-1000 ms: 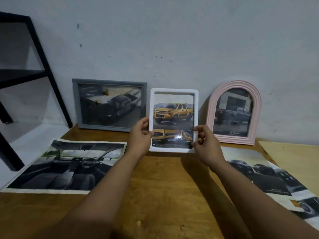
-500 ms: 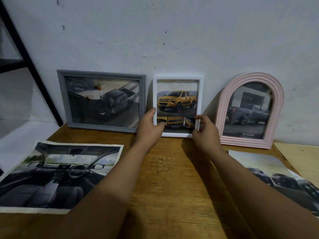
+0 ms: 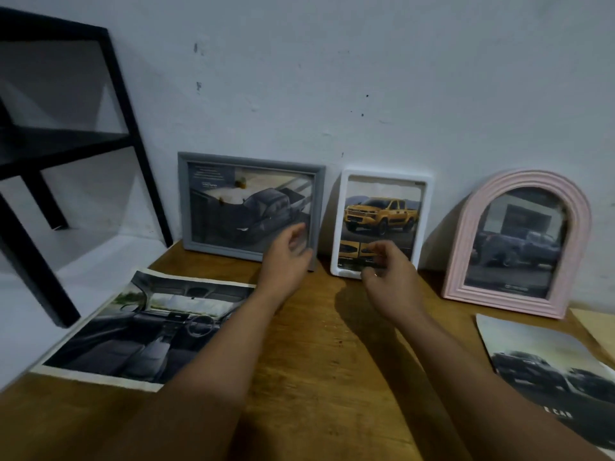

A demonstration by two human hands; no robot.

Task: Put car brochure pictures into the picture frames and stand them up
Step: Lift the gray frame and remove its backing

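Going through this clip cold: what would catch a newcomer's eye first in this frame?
Probably the bright yellow pickup picture in the white frame, leaning on the wall at the middle of the wooden table, between a grey frame and a pink arched frame. Just in front of it, the left hand and right hand hover with loose fingers, gripping nothing. Loose brochure pages lie flat at either side.

Across the upper part of the frame you face a pale, bluish-white wall (image 3: 366, 78), marked with small dark specks and scuffs. At the upper left stands a black shelf unit (image 3: 66, 141) with slanted legs, resting on a white surface (image 3: 100, 261). The lower half is filled by a brown wooden table (image 3: 316, 361). The light is dim.
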